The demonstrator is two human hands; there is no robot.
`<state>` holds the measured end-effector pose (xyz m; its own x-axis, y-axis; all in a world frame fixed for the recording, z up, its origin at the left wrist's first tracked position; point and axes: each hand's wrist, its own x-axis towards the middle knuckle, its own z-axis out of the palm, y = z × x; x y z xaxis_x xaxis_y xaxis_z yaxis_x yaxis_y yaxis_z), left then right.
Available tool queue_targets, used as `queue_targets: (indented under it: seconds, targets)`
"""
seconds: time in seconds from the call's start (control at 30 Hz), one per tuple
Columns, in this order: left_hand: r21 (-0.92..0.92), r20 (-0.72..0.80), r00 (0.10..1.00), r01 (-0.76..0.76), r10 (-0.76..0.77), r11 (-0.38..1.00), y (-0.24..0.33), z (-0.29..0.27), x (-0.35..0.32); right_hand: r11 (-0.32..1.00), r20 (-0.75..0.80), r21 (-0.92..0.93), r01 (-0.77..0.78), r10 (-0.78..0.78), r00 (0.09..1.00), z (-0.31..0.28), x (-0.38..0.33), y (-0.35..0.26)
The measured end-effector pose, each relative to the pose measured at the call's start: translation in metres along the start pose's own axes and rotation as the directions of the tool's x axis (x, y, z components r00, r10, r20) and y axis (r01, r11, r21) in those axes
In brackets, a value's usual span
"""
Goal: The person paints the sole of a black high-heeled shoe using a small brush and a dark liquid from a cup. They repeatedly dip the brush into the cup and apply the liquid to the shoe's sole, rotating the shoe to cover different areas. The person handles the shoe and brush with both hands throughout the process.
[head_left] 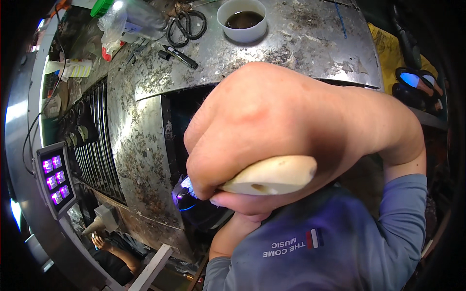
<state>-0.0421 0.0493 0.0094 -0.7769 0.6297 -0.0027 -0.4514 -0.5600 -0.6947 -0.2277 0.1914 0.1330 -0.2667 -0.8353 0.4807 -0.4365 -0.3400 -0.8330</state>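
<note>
Close up in the middle, my right hand [257, 116] is closed around the pale wooden handle [272, 177] of a brush; the handle has a small hole near its end. Bluish-white bristles [187, 186] show just past my fingers. Against them lies a dark, glossy rounded thing [196, 206], perhaps a shoe, lit with purple-blue reflections and mostly covered by my hand. My left forearm comes up from below, and only a bit of my left hand [253, 218] shows under the right one. Its fingers are hidden.
A worn metal bench [145, 131] bears a white bowl of dark liquid [243, 22], black scissors [187, 29], a marker [180, 56] and a green-lidded jar [138, 19]. A purple-lit lamp [56, 179] and another person's hand [101, 241] are at left; dark shoes [417, 85] stand right.
</note>
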Motion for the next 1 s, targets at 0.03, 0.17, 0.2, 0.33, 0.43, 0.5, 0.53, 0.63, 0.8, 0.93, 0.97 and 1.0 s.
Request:
queue_targets:
  seconds: [0.03, 0.17, 0.2, 0.33, 0.43, 0.5, 0.53, 0.63, 0.8, 0.93, 0.97, 1.0]
  targets:
    - [0.000, 0.016, 1.000, 0.010, -0.010, 1.000, -0.001, -0.001, 0.000, 1.000, 0.014, 0.018, -0.017, 0.016, 1.000, 0.000, -0.001, 0.000]
    - [0.006, 0.059, 0.998, 0.037, -0.037, 0.999, -0.002, -0.004, 0.001, 0.998, -0.092, -0.025, 0.066, -0.068, 0.993, 0.009, -0.002, 0.007]
    - [0.006, 0.063, 0.997, 0.042, -0.043, 0.999, -0.003, -0.005, 0.002, 0.995, -0.124, -0.032, 0.090, -0.093, 0.988, 0.011, -0.002, 0.009]
    - [0.005, 0.086, 0.994, 0.065, -0.065, 0.998, -0.004, -0.006, 0.002, 0.995, -0.155, -0.009, 0.099, -0.099, 0.983, 0.014, -0.007, 0.013]
    - [0.016, 0.106, 0.991, 0.079, -0.081, 0.997, -0.005, -0.007, 0.004, 0.981, -0.177, -0.047, 0.189, -0.195, 0.965, 0.020, -0.012, 0.021]
    - [0.018, 0.112, 0.989, 0.091, -0.093, 0.996, -0.005, -0.008, 0.003, 0.970, -0.184, -0.065, 0.234, -0.242, 0.953, 0.022, -0.014, 0.024]
    - [0.017, 0.116, 0.988, 0.096, -0.097, 0.995, -0.005, -0.007, 0.005, 0.971, -0.180, -0.065, 0.232, -0.240, 0.954, 0.021, -0.015, 0.023]
    - [0.011, 0.123, 0.986, 0.109, -0.110, 0.994, -0.005, -0.009, 0.005, 0.975, -0.155, -0.051, 0.217, -0.222, 0.962, 0.019, -0.018, 0.023]
    - [0.014, 0.139, 0.982, 0.130, -0.131, 0.991, -0.006, -0.009, 0.005, 0.970, -0.146, -0.078, 0.229, -0.238, 0.960, 0.015, -0.021, 0.025]
    - [0.011, 0.154, 0.977, 0.145, -0.145, 0.989, -0.006, -0.011, 0.006, 0.974, -0.108, -0.066, 0.217, -0.223, 0.969, 0.011, -0.023, 0.025]
    - [0.013, 0.157, 0.976, 0.148, -0.148, 0.989, -0.006, -0.011, 0.006, 0.979, -0.101, -0.064, 0.196, -0.202, 0.974, 0.009, -0.023, 0.023]
    - [0.010, 0.158, 0.975, 0.155, -0.155, 0.988, -0.006, -0.011, 0.007, 0.983, -0.094, -0.062, 0.175, -0.181, 0.979, 0.008, -0.024, 0.021]
